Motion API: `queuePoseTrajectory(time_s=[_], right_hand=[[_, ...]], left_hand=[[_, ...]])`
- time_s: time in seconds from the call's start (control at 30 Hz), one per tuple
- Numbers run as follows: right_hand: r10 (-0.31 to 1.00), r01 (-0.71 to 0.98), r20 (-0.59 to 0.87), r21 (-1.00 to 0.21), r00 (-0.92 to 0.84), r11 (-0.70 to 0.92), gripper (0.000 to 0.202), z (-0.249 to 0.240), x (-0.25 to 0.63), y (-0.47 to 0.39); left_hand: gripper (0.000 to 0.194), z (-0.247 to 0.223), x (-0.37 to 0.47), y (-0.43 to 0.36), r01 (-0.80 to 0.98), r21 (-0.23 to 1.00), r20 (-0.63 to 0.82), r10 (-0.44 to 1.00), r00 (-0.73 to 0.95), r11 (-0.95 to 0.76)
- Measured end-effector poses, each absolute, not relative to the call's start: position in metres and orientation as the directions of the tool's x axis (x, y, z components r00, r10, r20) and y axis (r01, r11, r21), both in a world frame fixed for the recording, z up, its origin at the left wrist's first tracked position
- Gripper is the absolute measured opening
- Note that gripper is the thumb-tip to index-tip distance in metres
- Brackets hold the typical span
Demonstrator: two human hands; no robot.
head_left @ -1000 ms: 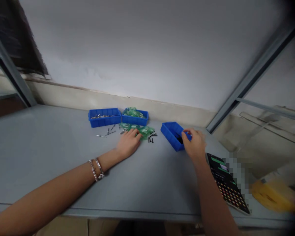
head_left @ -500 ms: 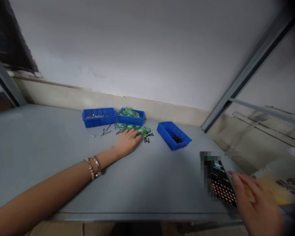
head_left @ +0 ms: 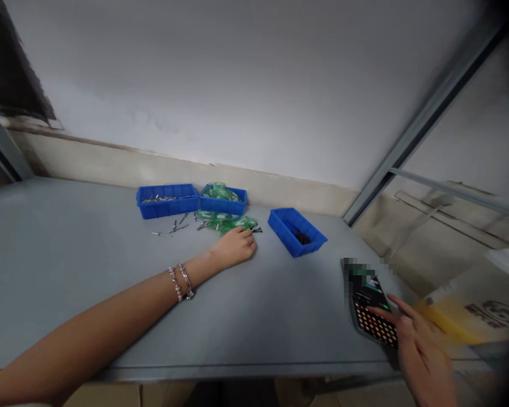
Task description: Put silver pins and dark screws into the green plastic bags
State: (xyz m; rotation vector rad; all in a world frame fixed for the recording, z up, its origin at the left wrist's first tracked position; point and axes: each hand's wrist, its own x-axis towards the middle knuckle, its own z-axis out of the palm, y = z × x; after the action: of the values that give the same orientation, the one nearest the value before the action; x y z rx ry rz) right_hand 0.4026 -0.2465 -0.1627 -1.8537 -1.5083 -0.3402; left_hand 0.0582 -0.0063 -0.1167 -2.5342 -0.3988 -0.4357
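My left hand (head_left: 236,247), with bracelets at its wrist, rests on the grey table beside green plastic packets (head_left: 224,223) and black screws (head_left: 257,230). Its fingers are curled down, and whatever they hold is hidden. My right hand (head_left: 422,339) is at the phone (head_left: 371,308), which lies on the table at the right; one finger reaches over the lit screen, the others are apart. Silver rivet-like pieces (head_left: 175,227) lie left of the packets. Behind them stand a blue bin (head_left: 167,209) of silver pieces and a blue bin (head_left: 223,206) with green packets.
A third blue bin (head_left: 294,246) with dark screws stands right of my left hand. A metal frame post (head_left: 369,192) rises at the table's back right corner. At the far right is a bag (head_left: 475,311) with yellow showing and dark print.
My left hand has shifted right, from the packets onto the loose black screws, most of which it now covers. My right hand has moved left, one finger now over the phone screen.
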Motion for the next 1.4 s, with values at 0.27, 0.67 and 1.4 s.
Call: queuePoseTrajectory(time_s=[0.27,0.67,1.4], right_hand=[[0.744,0.96,0.621,-0.26,0.248,-0.103,0.057,-0.167,0.407,-0.245],[0.674,0.859,0.576,-0.479,0.463,-0.181,0.072,-0.155,0.391,-0.244],[0.606,0.753,0.463,-0.517,0.647,-0.408,0.088,-0.146,0.377,-0.24]], left_hand=[[0.017,-0.116,0.059,-0.007,0.384,-0.477,0.405,0.19,0.894,-0.791],[0.023,-0.115,0.056,-0.006,0.449,-0.396,0.377,0.303,0.875,-0.801],[0.02,-0.094,0.028,-0.024,0.534,0.092,0.606,0.473,0.639,-0.84]])
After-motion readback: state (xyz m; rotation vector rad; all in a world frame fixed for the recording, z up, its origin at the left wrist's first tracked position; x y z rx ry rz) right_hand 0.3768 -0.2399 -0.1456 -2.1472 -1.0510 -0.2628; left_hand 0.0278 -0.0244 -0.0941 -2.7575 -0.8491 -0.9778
